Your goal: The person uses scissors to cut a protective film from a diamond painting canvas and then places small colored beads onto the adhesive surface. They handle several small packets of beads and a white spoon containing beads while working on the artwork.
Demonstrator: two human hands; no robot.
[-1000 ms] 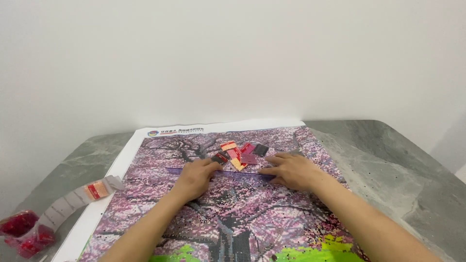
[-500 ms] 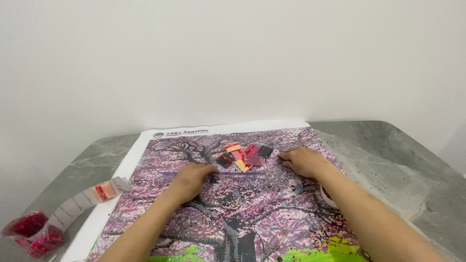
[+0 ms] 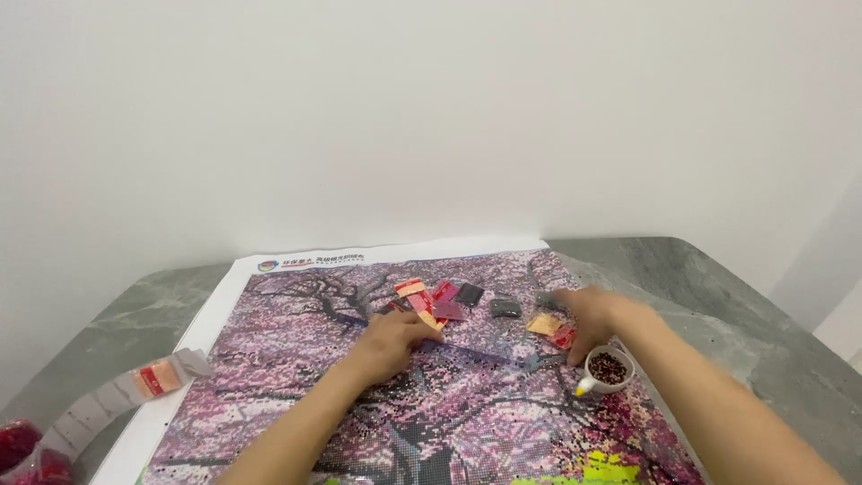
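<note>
A large bead-painting canvas (image 3: 467, 422) of a pink blossoming tree lies flat on a grey marble table (image 3: 700, 278). My left hand (image 3: 393, 339) rests palm down on the canvas, fingertips touching an orange and red packet (image 3: 417, 298) in a cluster of small bead packets. My right hand (image 3: 594, 314) lies to the right, fingers bent down onto an orange packet (image 3: 543, 325) and a red packet (image 3: 564, 338). A small white cup of dark red beads (image 3: 609, 368) sits just under that wrist, with a yellow-tipped pen (image 3: 582, 391) beside it.
Maroon (image 3: 449, 311), dark (image 3: 469, 294) and grey (image 3: 505, 307) packets lie between the hands. A strip of joined white packets (image 3: 135, 386) hangs off the canvas's left border. Red bead bags (image 3: 22, 454) sit at the table's left edge. A white wall stands close behind.
My right hand has slid to the right, and some packets now lie spread out that way. The bead cup has come into sight under it. My left hand has barely moved.
</note>
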